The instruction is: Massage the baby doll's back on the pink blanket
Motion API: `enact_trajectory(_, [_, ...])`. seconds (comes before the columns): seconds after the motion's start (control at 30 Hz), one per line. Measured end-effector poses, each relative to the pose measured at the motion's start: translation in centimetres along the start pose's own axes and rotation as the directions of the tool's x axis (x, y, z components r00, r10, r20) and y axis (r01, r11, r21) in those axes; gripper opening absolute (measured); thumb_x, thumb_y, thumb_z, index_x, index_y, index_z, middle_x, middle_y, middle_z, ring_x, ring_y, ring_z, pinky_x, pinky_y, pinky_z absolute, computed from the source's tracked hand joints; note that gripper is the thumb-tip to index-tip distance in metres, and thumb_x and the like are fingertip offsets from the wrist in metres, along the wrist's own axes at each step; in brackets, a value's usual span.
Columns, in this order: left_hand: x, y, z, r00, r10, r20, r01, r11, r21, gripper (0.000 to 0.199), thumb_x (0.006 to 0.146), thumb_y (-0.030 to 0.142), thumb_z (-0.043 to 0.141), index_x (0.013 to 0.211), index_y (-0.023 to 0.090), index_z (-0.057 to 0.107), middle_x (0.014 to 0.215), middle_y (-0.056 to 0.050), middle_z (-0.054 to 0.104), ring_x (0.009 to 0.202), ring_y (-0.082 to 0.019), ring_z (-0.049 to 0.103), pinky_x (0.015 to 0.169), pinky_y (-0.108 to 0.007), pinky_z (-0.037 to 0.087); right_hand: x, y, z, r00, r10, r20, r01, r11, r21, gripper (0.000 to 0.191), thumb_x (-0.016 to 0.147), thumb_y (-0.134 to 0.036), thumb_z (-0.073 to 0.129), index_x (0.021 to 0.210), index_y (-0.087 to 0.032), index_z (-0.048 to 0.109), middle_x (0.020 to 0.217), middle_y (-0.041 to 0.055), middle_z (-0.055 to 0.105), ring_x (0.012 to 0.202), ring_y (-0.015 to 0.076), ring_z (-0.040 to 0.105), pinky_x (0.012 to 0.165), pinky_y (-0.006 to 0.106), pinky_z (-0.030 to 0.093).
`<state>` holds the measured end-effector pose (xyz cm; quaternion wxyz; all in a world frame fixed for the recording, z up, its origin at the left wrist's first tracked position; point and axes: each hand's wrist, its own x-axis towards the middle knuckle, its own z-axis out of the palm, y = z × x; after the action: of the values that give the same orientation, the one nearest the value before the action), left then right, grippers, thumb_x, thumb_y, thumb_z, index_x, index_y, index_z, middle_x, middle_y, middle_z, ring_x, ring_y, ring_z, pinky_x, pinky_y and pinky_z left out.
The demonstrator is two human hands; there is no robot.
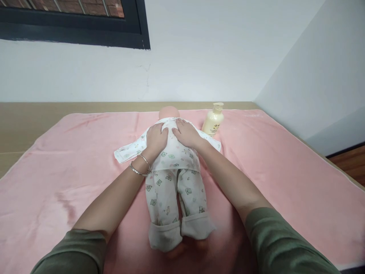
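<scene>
The doll (169,113) lies at the middle of the pink blanket (285,163), its bald head away from the camera and its feet toward it. It wears a white printed top (176,154) and matching trousers (168,198) with thick turned-up cuffs. The left hand (156,140) and the right hand (186,133) lie flat on the upper part of the top, side by side and a little apart, palms down, thumbs angled inward and the other fingers pointing toward the head; neither pinches anything. They hide part of the cloth at the shoulders. The top's sleeves stretch out to both sides, the right one partly behind the right forearm. Just beyond that sleeve stands a pale yellow bottle (212,122) with a cap, the nearest obstacle on that side; whether it touches the cloth is hard to tell. Silver bangles (139,171) circle the left wrist. The blanket has a darker, creased patch at the left and covers most of a wooden surface (34,118), bare along the far edge and far left. Behind rises a white wall (199,57), with a dark window frame (134,23) at upper left.
</scene>
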<state>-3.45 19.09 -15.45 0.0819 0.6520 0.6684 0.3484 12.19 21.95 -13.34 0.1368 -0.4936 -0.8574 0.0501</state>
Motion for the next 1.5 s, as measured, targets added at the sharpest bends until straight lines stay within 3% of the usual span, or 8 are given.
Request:
enact_trajectory(0.3, [-0.1,0.2,-0.1,1.0,-0.017,0.015,0.017,1.0,-0.004,0.054,0.094,0.034,0.035,0.132,0.01,0.065,0.136,-0.018,0.068,0.131,-0.034,0.06,0.117,-0.048,0.042,0.1,0.1,-0.1,1.0,-0.012,0.028,0.011,1.0,0.012,0.067,0.105,-0.04,0.027,0.155,0.003,0.036,0.164,0.0238,0.04,0.153,0.0344,0.039,0.125,0.047,0.031])
enact_trajectory(0.57, [0.0,0.1,-0.2,1.0,0.004,0.022,-0.004,1.0,0.019,0.048,0.094,0.033,0.035,0.122,0.016,0.07,0.129,-0.015,0.072,0.124,-0.033,0.063,0.112,-0.048,0.046,0.0,0.3,-0.1,0.999,-0.024,0.028,0.023,0.999,0.022,0.07,0.105,-0.044,0.028,0.157,0.002,0.034,0.166,0.0228,0.036,0.154,0.0333,0.037,0.127,0.045,0.029])
enact_trajectory(0.9, [-0.1,0.1,0.0,1.0,-0.008,0.001,0.008,1.0,0.006,0.05,0.094,0.035,0.037,0.127,0.015,0.068,0.133,-0.016,0.071,0.128,-0.033,0.062,0.115,-0.048,0.044,0.2,0.7,0.0,0.999,-0.038,0.015,0.038,0.999,0.027,0.067,0.105,-0.043,0.028,0.154,0.001,0.039,0.162,0.023,0.043,0.152,0.0329,0.041,0.124,0.046,0.033])
enact_trajectory(1.0, [0.2,-0.1,-0.1,1.0,-0.006,0.021,0.006,1.0,0.015,0.051,0.095,0.036,0.035,0.129,0.015,0.067,0.134,-0.015,0.07,0.129,-0.032,0.061,0.116,-0.047,0.044,-0.2,-0.3,-0.1,1.0,-0.008,0.004,0.008,1.0,0.008,0.064,0.104,-0.041,0.029,0.153,-0.001,0.041,0.162,0.0219,0.044,0.151,0.0344,0.041,0.124,0.05,0.031])
enact_trajectory(1.13, [0.7,-0.2,-0.9,0.994,-0.009,0.107,0.005,0.999,0.038,0.053,0.096,0.041,0.033,0.127,0.013,0.066,0.133,-0.019,0.07,0.125,-0.033,0.063,0.111,-0.047,0.046,-1.7,-3.5,0.1,0.995,0.085,-0.047,-0.089,0.993,-0.08,0.059,0.104,-0.032,0.03,0.149,0.002,0.045,0.156,0.0265,0.049,0.145,0.0382,0.046,0.122,0.055,0.032])
enact_trajectory(1.23, [0.7,0.1,-1.7,0.983,0.005,0.183,-0.022,0.996,0.091,0.049,0.097,0.042,0.033,0.119,0.013,0.066,0.126,-0.02,0.071,0.118,-0.034,0.065,0.107,-0.049,0.048,-2.5,-5.0,0.2,0.996,0.055,-0.07,-0.063,0.99,-0.124,0.054,0.102,-0.024,0.031,0.144,0.002,0.049,0.152,0.0285,0.053,0.142,0.0381,0.047,0.117,0.053,0.038])
enact_trajectory(1.37, [-0.7,1.0,-1.6,0.984,0.052,0.171,-0.085,0.978,0.189,0.042,0.097,0.033,0.035,0.121,0.013,0.063,0.128,-0.024,0.067,0.125,-0.037,0.06,0.11,-0.055,0.044,-1.6,-3.7,-0.3,0.999,0.027,-0.032,-0.028,1.0,-0.009,0.048,0.1,-0.023,0.031,0.135,-0.004,0.058,0.147,0.0234,0.058,0.135,0.0345,0.054,0.114,0.048,0.043])
enact_trajectory(1.5, [-2.4,1.9,-1.0,0.961,0.173,0.215,-0.23,0.933,0.277,0.042,0.093,0.024,0.04,0.126,0.009,0.061,0.136,-0.03,0.061,0.138,-0.044,0.05,0.114,-0.061,0.036,-0.2,-1.4,-0.5,0.993,0.117,0.0,-0.116,0.99,0.085,0.055,0.101,-0.032,0.033,0.147,-0.005,0.047,0.159,0.0202,0.048,0.143,0.0352,0.047,0.119,0.052,0.037])
